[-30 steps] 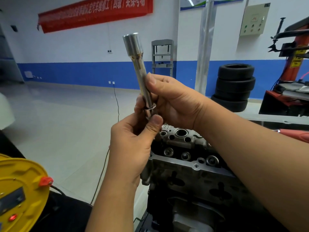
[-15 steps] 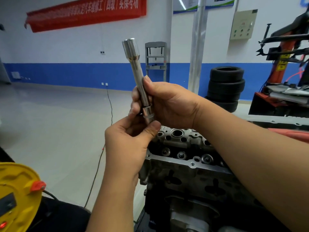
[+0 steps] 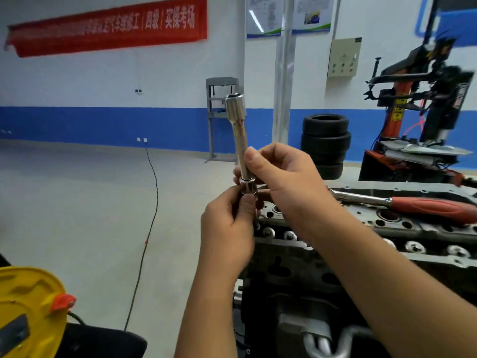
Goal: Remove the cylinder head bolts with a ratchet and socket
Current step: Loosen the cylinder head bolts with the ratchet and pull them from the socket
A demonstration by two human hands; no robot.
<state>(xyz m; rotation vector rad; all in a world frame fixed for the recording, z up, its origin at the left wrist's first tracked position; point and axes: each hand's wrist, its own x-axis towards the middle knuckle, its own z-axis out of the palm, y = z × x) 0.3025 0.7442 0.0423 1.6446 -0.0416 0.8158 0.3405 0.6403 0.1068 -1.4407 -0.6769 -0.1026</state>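
Right hand (image 3: 286,177): fingers curled round shaft of extension bar (image 3: 238,135), held near-upright above near-left end of cylinder head (image 3: 361,228). Left hand (image 3: 227,226): thumb and fingers pinch socket (image 3: 248,187) at bar's lower end. Ratchet (image 3: 402,204), red handle, lies on head to right, untouched. Bolt heads (image 3: 414,246) visible along near edge.

Open floor (image 3: 90,202) to my left, crossed by one cable (image 3: 152,202). Ratchet (image 3: 402,202) lies across engine (image 3: 387,244) top on my right; yellow reel (image 3: 28,311) crowds lower left.
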